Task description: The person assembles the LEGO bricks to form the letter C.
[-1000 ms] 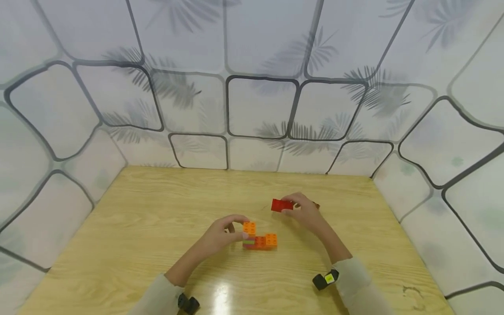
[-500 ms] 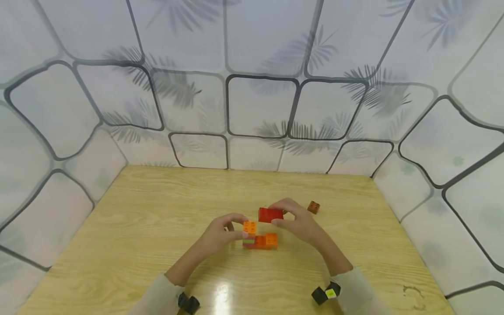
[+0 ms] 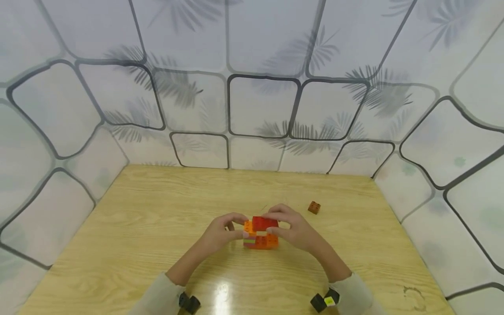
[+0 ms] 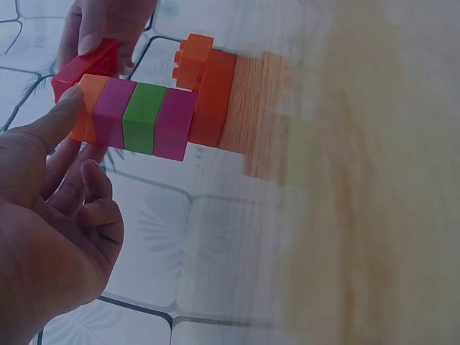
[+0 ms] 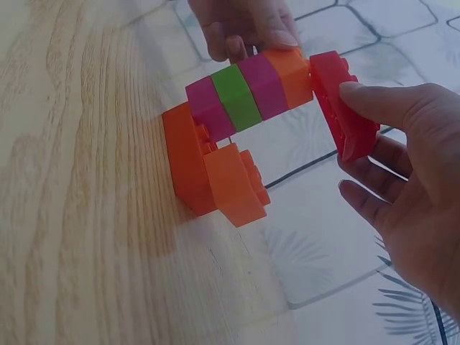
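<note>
A small toy-brick build stands on the table. Its base is a long red-orange brick (image 5: 185, 162). One end carries a column of purple, green (image 5: 237, 97) and purple bricks topped by an orange brick (image 5: 290, 77); a lone orange brick (image 5: 236, 185) sits on the other end. My left hand (image 3: 222, 232) pinches the column's top orange brick between thumb and fingers. In my right hand (image 3: 291, 227) is a long red brick (image 5: 343, 106), gripped by thumb and fingers. One end of it is right at the top of the column, its studded side tilted in the right wrist view.
A small brown brick (image 3: 314, 207) lies on the wooden table (image 3: 189, 192), behind and to the right of the build. Patterned white walls (image 3: 256, 109) enclose the table at the back and both sides.
My right hand has brought the red brick left and toward me, from near the brown brick to the column's top. The brown brick has come into full view. My left hand has stayed put.
</note>
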`<action>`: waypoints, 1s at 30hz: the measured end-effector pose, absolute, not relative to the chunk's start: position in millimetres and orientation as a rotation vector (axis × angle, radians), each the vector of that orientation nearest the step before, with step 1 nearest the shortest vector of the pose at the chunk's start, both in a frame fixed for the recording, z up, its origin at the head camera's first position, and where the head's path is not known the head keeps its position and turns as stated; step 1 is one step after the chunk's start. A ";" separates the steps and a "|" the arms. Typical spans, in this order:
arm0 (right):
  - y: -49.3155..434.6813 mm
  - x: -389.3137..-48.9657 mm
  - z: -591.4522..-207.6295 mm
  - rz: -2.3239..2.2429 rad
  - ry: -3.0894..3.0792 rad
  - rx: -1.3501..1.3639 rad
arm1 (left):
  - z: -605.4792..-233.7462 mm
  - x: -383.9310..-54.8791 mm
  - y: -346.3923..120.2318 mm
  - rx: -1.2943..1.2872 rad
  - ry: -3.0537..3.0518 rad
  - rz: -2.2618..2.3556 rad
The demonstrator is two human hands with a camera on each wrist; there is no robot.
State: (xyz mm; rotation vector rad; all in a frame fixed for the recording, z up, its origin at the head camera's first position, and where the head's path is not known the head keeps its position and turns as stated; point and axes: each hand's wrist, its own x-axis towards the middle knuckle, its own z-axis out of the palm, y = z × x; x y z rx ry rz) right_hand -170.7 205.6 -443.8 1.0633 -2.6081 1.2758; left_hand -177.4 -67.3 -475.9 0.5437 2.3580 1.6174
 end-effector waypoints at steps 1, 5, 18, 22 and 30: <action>205.4 -170.5 -444.2 1.262 -2.597 1.078 | -475.8 -177.1 -67.1 0.543 2.359 1.616; 204.2 -169.0 -444.3 1.180 -2.556 1.125 | -474.4 -176.2 -66.3 0.535 2.361 1.616; 198.4 -162.4 -436.5 0.959 -2.509 1.202 | -472.4 -175.7 -65.6 0.516 2.376 1.609; 197.0 -161.4 -433.2 0.892 -2.484 1.219 | -471.5 -176.1 -65.2 0.519 2.379 1.610; 196.0 -159.0 -433.4 0.933 -2.541 1.162 | -471.2 -175.0 -66.1 0.531 2.362 1.607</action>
